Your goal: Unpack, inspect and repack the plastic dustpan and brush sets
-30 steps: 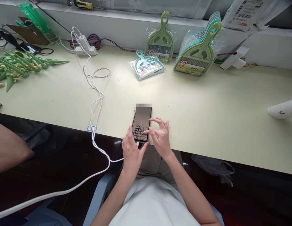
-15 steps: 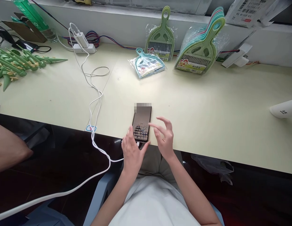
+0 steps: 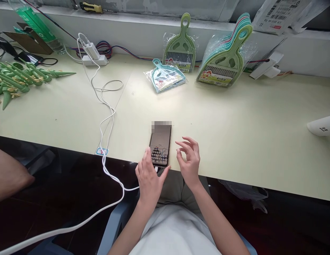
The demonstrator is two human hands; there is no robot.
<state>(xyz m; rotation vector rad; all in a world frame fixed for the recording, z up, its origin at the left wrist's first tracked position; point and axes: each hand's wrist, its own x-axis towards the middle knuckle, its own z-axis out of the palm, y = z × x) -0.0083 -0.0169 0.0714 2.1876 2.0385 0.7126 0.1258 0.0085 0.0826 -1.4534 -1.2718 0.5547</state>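
A smartphone (image 3: 161, 145) with its screen lit lies near the table's front edge, an on-screen keyboard on its lower half. My left hand (image 3: 150, 173) grips the phone's lower end, its fingers along the left side and the thumb at the bottom right corner. A white charging cable (image 3: 118, 177) runs to the phone's bottom end, where its white plug shows beside my left hand. Just right of the phone hovers my right hand (image 3: 190, 157), holding nothing. Its fingers are bent and apart, clear of the screen.
Wrapped dustpan-and-brush sets (image 3: 220, 63) stand against the wall, with a blue set (image 3: 167, 76) lying before them. Green pointed pieces (image 3: 23, 76) are heaped at left, near a power strip (image 3: 95, 60). A white cylinder (image 3: 321, 125) lies far right. Another person's limb (image 3: 12, 171) shows at left.
My right hand has drawn away from the screen to the right, its fingers curling more. My left hand stays at the phone. The whole view has shifted slightly downward.
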